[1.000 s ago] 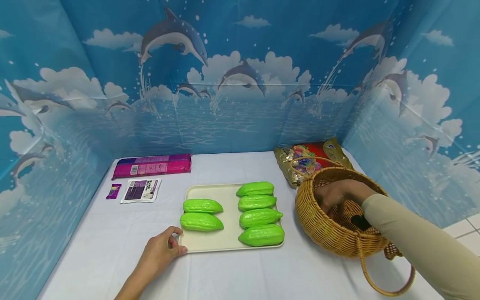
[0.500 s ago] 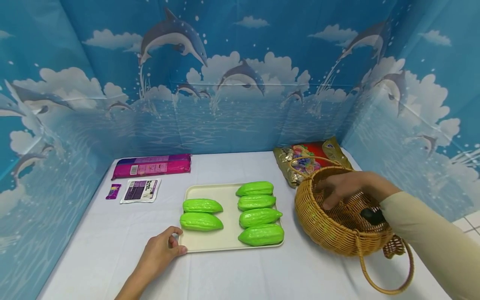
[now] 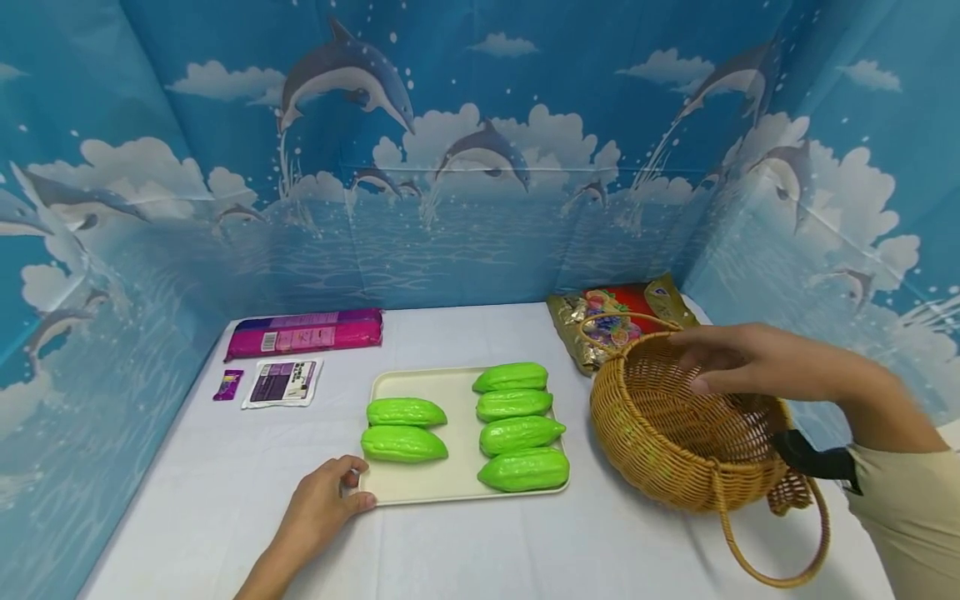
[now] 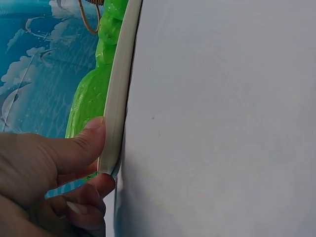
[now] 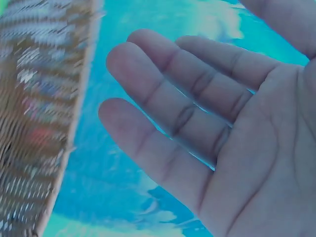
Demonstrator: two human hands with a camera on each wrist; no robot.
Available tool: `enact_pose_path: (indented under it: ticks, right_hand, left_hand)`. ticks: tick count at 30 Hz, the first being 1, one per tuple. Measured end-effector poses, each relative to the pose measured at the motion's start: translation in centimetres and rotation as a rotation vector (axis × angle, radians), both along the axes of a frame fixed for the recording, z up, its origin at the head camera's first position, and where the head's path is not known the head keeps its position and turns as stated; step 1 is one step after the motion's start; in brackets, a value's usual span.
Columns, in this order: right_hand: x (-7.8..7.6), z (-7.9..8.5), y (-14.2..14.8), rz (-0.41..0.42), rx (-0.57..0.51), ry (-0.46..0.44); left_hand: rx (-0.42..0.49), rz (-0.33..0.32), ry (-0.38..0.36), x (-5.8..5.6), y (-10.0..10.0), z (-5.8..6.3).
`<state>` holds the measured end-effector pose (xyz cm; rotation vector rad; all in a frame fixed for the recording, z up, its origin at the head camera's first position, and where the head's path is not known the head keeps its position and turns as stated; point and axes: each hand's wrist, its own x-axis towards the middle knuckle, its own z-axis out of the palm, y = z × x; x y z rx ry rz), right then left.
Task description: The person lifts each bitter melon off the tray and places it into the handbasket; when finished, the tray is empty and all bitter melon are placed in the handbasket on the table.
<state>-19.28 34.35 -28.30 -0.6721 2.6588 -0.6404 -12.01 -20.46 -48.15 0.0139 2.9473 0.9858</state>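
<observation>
My left hand pinches the near left corner of a cream rectangular tray between thumb and fingers, which the left wrist view shows up close. On that tray lie glossy green, elongated ridged fruits: two at the left, including a lower one, and several stacked in a column at the right, such as the nearest one. Over the round wicker basket hovers my right hand, palm down with nothing in it. Its fingers are loosely extended in the right wrist view.
Behind the basket lies a gold and red fruit-printed bag. A long pink and purple packet, a white and purple sachet and a small purple wrapped sweet are at the back left. One basket handle hangs toward the front edge.
My right hand has come up out of the basket and moved right, over its far right rim. The left hand and tray have stayed put.
</observation>
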Motion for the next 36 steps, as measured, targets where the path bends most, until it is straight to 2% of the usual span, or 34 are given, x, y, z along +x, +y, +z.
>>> enact_pose_path:
  ticks: [7,11,15,22,26,30,36]
  right_hand:
    - [3.4,0.0,-1.4,-0.044,-0.108,0.133]
    - [4.6,-0.1,-2.8,-0.082,-0.124,0.185]
    - [5.3,-0.2,-4.2,-0.084,-0.172,0.211]
    - [5.8,-1.2,-7.7,-0.073,-0.211,0.271]
    - [5.8,-2.8,-11.1,-0.103,-0.206,0.241]
    - [5.1,-4.4,-14.3,-0.118,-0.217,0.209]
    - [3.8,-7.2,-18.8,-0.097,-0.188,0.242]
  left_hand:
    - [-0.029,-0.019,0.021,0.1,0.2,0.3]
    - [-0.039,-0.011,0.012,0.1,0.3,0.3]
    - [-0.051,-0.017,0.026,0.2,0.4,0.3]
    - [-0.083,-0.029,0.038,0.2,0.4,0.3]
    - [-0.093,-0.035,0.045,0.3,0.3,0.2]
    - [-0.095,-0.034,0.054,0.3,0.3,0.2]
    - [-0.107,-0.03,0.058,0.3,0.3,0.2]
